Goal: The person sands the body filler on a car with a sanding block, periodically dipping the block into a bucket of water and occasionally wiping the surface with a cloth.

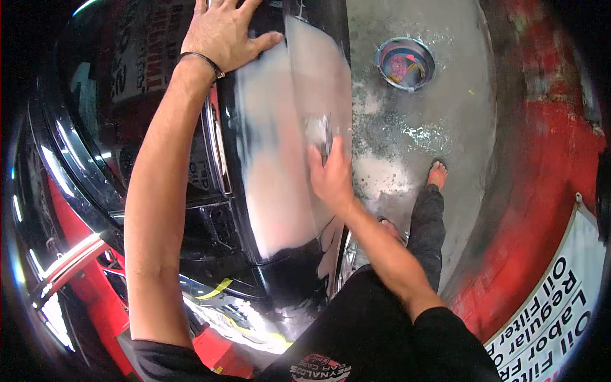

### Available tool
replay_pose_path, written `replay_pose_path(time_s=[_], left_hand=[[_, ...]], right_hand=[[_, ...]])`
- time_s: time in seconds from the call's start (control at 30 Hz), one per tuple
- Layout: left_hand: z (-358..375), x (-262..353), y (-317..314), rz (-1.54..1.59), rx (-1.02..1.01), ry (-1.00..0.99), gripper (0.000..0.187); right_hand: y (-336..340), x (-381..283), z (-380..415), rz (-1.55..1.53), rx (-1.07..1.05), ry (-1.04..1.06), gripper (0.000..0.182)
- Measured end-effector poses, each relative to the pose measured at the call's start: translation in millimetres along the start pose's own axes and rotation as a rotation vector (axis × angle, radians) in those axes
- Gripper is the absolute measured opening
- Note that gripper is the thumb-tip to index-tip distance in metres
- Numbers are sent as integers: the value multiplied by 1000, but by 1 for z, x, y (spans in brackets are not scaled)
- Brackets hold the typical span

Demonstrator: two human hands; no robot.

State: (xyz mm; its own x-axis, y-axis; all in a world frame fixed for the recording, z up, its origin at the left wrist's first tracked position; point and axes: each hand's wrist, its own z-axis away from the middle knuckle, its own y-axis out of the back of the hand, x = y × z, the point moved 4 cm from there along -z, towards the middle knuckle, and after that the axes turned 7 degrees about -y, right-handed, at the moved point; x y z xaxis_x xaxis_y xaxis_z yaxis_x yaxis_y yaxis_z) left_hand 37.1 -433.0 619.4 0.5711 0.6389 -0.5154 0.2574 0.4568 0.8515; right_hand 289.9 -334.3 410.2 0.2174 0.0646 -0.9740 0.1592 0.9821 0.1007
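Note:
A black car's body panel [277, 191] lies in front of me, with a large hazy, whitish-pink patch across it. My left hand [223, 35] rests flat near the patch's far end, fingers spread, holding nothing. On the wrist is a dark band [202, 58]. My right hand [334, 172] presses a flat grey pad [318, 130] against the middle of the patch, thumb and fingers closed on its near edge. Glare and blur hide the pad's exact kind.
A dark bucket [405, 63] with pink and yellow items in it stands on the wet grey floor [458, 121] to the right. Beyond is a red wall [541, 172]. A white lettered banner [560, 286] hangs at lower right. Yellow tape [216, 288] marks the car's near end.

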Motion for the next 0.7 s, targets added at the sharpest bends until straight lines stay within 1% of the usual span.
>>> replay_pose_path(time_s=[0.03, 0.1, 0.17, 0.2, 0.27, 0.3, 0.33, 0.37, 0.4, 0.5, 0.53, 0.57, 0.63, 0.67, 0.7], left_hand=[[1, 0, -1, 2, 13, -1, 92], [1, 0, -1, 19, 7, 10, 92], [0, -1, -1, 24, 14, 9, 91], [0, 1, 4, 30, -3, 17, 92], [1, 8, 19, 46, -25, 33, 92], [1, 7, 21, 52, -23, 24, 91], [0, -2, 3, 31, 27, -10, 91], [1, -1, 0, 26, 34, -8, 89], [1, -1, 1, 19, 42, -6, 87], [1, 3, 15, 50, -8, 10, 77], [1, 2, 13, 52, 11, 6, 75], [0, 0, 7, 52, 31, 4, 72], [0, -1, 0, 60, 62, 2, 66], [0, -2, -1, 54, 61, 1, 66], [1, -2, 0, 51, 62, -1, 66]], right_hand=[[-4, 1, -28, 18, -82, -113, 44], [-9, -31, -110, -5, 6, -35, 45], [-18, -51, -187, 135, 124, 125, 43], [-19, -60, -207, 114, 134, 121, 42], [-17, -59, -189, 110, 98, 98, 40], [-13, -56, -164, 63, 66, 75, 39], [-9, -49, -129, 19, 31, 51, 38], [-5, -41, -87, -13, -1, 5, 38], [-4, -34, -62, -46, -32, -41, 37], [-6, -32, -66, -88, 0, 110, 38], [-8, -43, -89, -90, 13, 110, 39], [-11, -62, -130, -94, 24, 112, 40], [-17, -87, -203, 88, 68, 120, 44], [-19, -94, -227, 75, 76, 102, 45], [-19, -97, -228, 70, 65, 85, 46]])
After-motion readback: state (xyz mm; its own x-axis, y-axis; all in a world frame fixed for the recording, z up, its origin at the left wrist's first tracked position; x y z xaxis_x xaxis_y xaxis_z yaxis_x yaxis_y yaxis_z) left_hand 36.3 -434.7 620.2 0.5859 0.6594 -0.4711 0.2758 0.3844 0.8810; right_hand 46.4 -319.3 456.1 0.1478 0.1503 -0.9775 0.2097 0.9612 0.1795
